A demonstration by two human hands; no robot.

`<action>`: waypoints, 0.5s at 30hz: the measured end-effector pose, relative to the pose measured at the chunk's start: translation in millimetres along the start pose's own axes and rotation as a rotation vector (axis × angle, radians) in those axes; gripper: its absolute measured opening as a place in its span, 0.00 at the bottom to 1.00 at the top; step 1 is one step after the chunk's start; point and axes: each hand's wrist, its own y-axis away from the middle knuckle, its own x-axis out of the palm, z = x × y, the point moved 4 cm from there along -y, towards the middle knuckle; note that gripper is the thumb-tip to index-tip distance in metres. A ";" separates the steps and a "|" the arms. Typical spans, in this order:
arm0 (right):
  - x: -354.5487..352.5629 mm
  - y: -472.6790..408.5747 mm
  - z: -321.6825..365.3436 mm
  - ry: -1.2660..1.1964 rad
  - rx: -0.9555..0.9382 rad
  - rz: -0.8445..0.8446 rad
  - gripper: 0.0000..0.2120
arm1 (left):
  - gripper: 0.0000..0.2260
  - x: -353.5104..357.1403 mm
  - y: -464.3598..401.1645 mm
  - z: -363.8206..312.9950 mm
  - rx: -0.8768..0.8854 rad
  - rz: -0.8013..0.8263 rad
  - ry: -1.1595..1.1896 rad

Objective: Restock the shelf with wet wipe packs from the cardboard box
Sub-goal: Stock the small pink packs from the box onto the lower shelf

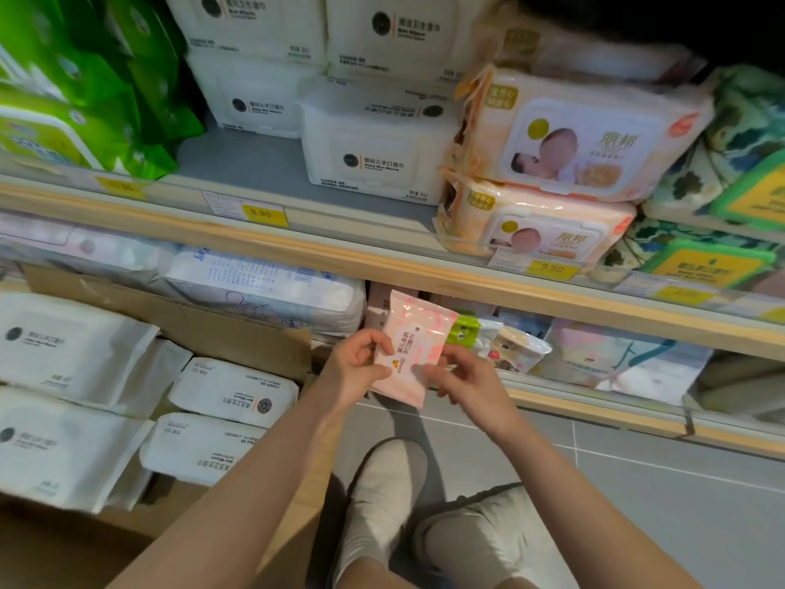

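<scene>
Step in hand: shelving. At frame centre, the left hand (361, 367) and right hand (463, 378) each pinch the pink wipe pack (410, 348) before the lower shelf (594, 401). Next move likely requires inserting it beside the green pack (465, 331). The cardboard box (238, 329), lower left, holds white packs.

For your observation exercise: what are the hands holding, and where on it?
A small pink wipe pack: left hand grips its lower left edge, right hand its lower right edge.

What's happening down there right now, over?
Left hand and right hand both hold pink pack before lower shelf. White packs wait in box. Nothing blocking.
</scene>
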 end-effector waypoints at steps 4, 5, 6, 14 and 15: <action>9.2 4.1 0.3 0.055 0.013 -0.052 0.09 | 0.13 3.7 9.4 -0.9 0.089 0.002 -0.164; 9.0 1.6 -0.8 0.104 0.012 -0.082 0.09 | 0.11 -5.9 12.1 -3.2 0.178 -0.026 -0.310; 9.3 -2.0 -0.2 0.162 0.000 -0.106 0.11 | 0.10 -18.0 14.2 -4.9 0.294 -0.060 -0.475; 43.7 -72.1 10.7 0.416 -0.016 -0.221 0.13 | 0.09 -64.2 23.2 0.8 0.690 -0.202 -1.192; 46.2 -82.7 5.8 0.442 0.053 -0.231 0.12 | 0.10 -72.0 20.4 2.2 0.684 -0.259 -1.200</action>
